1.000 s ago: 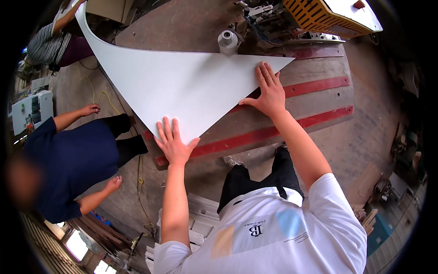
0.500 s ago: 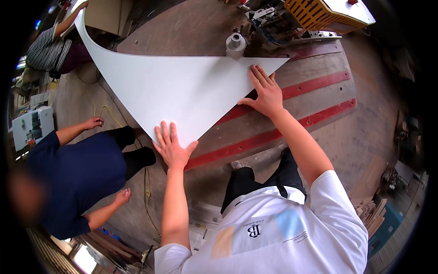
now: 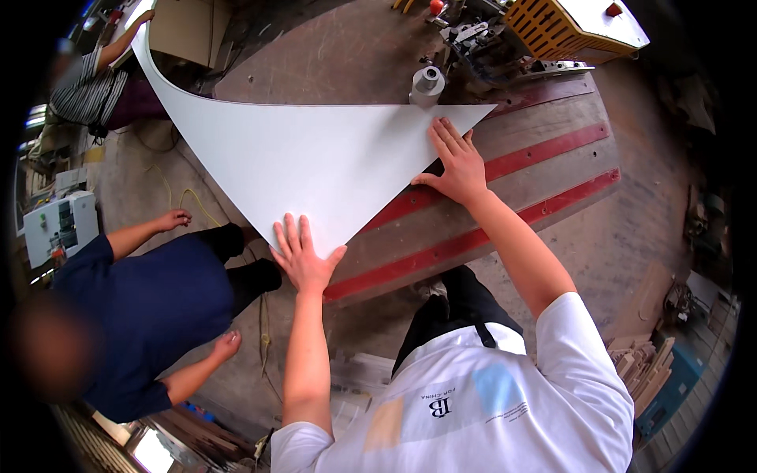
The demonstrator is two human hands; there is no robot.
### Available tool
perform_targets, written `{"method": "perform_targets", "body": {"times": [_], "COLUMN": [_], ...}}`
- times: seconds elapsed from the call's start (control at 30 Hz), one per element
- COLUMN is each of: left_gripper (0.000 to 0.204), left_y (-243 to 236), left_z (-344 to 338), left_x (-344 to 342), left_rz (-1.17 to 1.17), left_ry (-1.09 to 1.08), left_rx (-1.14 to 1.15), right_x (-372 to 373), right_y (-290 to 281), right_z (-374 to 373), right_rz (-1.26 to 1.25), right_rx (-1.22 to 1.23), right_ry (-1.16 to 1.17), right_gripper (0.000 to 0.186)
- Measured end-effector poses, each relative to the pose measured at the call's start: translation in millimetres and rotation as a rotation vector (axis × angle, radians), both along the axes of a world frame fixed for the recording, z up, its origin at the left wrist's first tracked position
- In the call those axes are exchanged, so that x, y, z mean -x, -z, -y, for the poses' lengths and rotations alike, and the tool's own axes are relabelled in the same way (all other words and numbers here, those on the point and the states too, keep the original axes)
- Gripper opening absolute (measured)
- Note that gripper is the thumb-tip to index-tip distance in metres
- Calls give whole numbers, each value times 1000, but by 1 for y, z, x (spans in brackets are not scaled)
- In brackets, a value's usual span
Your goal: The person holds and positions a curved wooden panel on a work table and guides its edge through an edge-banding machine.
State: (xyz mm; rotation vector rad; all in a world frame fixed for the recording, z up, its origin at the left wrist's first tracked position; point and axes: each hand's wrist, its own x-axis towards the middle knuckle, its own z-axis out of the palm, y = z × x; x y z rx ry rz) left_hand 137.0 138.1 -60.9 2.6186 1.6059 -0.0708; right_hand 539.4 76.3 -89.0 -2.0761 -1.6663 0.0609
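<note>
A large white panel (image 3: pixel 307 154) lies across the table, its right end narrowing to a point and its far left part curving away. My left hand (image 3: pixel 306 258) rests flat on the near corner, fingers spread and thumb by the edge. Farther right, my right hand (image 3: pixel 457 167) has its fingers flat on the panel near the pointed end, with the thumb at the slanting edge. Both hands are open and press on the panel without gripping it. A grey metal roller (image 3: pixel 427 85) stands at the panel's straight far edge, just beyond my right hand; its base is hidden.
The brown table (image 3: pixel 473 201) carries red strips (image 3: pixel 552 150). A machine with a yellow slotted guard (image 3: pixel 548 27) stands at far right. A co-worker in dark blue (image 3: pixel 165 303) is at left; another in stripes (image 3: pixel 87 98) holds the panel's far left end. Cables (image 3: pixel 264 339) trail on the floor.
The panel has slid slightly left relative to the roller, its pointed end now nearer the roller. Both my hands stay flat on it. The view has shifted a little.
</note>
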Motion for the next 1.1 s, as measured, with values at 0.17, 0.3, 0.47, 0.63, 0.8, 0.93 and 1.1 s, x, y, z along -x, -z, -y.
{"method": "perform_targets", "body": {"times": [0.17,0.3,0.47,0.63,0.8,0.93,1.1], "left_gripper": [122,118,93,63,62,66,67], "left_y": [-2,16,26,14,10,11,7], "left_z": [-7,-18,-37,-63,-84,-84,-86], "left_x": [3,35,43,51,75,75,67], "left_rz": [9,191,543,1264,1476,1479,1492], "left_ry": [-13,-22,-555,-985,-1188,-1218,-1315], "left_rx": [68,11,-26,618,946,948,798], "right_x": [8,18,28,33,42,51,55], "right_y": [0,3,-3,-7,-13,-13,-12], "right_z": [1,-10,-18,-20,-31,-32,-33], "right_rz": [-57,-72,-78,-80,-48,-57,-52], "right_rx": [21,5,-4,16,68,93,98], "right_ry": [16,-14,-26,7,-49,-33,-3], "right_gripper": [111,108,108,107,107,106,103]}}
